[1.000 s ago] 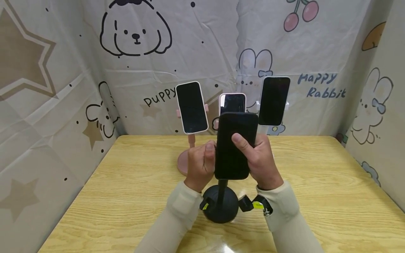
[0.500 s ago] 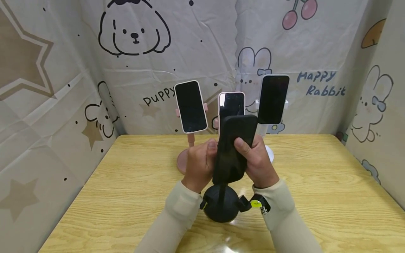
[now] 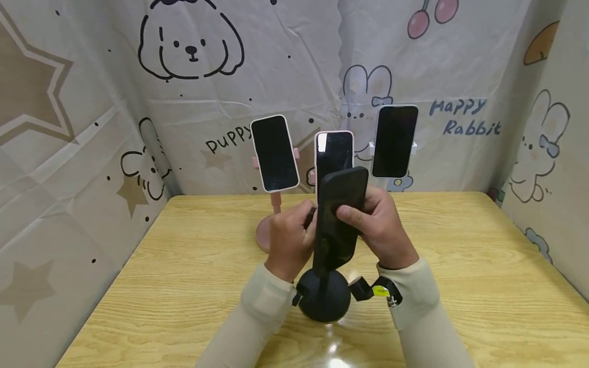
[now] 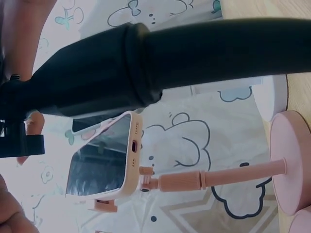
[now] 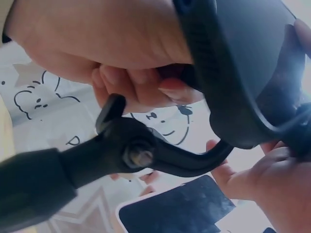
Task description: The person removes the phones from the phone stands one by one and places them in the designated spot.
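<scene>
A black smartphone (image 3: pixel 336 237) stands upright and turned at an angle above a black phone stand (image 3: pixel 324 301) in the head view. My right hand (image 3: pixel 388 227) grips its right side, the thumb lying across the screen. At the phone's left edge, my left hand (image 3: pixel 291 240) has its fingers curled round a small dark part, apparently the holder's clamp. The right wrist view shows those curled fingers beside the phone, above the stand's bent arm (image 5: pixel 194 162) and its joint screw (image 5: pixel 142 156). In the left wrist view, the black stem (image 4: pixel 218 53) crosses the top. The phone's back is hidden.
Behind the hands, a white-edged phone (image 3: pixel 275 153) sits on a pink stand (image 3: pixel 264 232). A pink-cased phone (image 3: pixel 334 148) is partly covered by the black one, and another phone (image 3: pixel 394 141) is in a white holder. Printed cloth (image 3: pixel 285 76) hangs around the wooden table (image 3: pixel 193 266).
The black phone has turned from nearly facing me to an oblique angle, its left edge now showing. Both hands stay on the phone and holder. The head view has tilted down slightly.
</scene>
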Action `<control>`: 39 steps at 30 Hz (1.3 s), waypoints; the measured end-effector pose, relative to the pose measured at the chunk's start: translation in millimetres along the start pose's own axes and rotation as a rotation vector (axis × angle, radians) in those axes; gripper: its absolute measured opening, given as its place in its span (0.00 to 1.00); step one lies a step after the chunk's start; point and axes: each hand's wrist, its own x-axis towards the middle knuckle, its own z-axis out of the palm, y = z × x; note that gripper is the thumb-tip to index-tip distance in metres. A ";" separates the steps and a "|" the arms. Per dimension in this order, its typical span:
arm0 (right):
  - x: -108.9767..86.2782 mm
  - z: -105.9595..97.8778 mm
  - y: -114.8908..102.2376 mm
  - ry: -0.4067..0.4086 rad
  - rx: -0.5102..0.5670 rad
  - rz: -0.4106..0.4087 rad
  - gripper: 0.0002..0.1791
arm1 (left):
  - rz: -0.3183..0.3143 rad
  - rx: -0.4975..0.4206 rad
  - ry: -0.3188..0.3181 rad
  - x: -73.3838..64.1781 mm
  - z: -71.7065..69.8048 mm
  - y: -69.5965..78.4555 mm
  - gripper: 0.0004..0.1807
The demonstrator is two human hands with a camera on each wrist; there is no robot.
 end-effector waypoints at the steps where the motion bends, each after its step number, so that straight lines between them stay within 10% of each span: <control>1: -0.4 -0.3 -1.8 0.002 -0.017 0.001 0.09 | -0.003 -0.002 -0.008 -0.1 -0.1 0.7 0.22; 22: -2.5 -5.9 -25.1 -0.091 -0.137 -0.126 0.13 | -0.059 0.050 -0.125 1.2 -3.4 6.4 0.24; 30: -9.0 -4.6 -35.4 0.023 -0.212 -0.063 0.13 | -0.074 -0.059 -0.158 6.1 -10.9 1.5 0.22; 39: -12.2 -2.6 -44.7 0.167 -0.196 0.011 0.12 | -0.109 -0.177 -0.348 14.2 -25.1 -3.0 0.13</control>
